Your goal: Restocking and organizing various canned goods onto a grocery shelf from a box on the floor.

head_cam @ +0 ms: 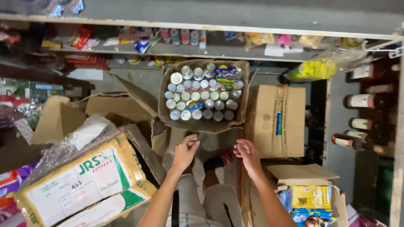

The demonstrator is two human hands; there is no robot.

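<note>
Open brown carton (203, 122), upright among other boxes, packed with upright tins (198, 96), silver lids up; some apparently wrapped.

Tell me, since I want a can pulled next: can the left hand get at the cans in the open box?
Probably yes. The left hand sits at the near flap of the open box, and the cans stand uncovered with nothing between.
</note>
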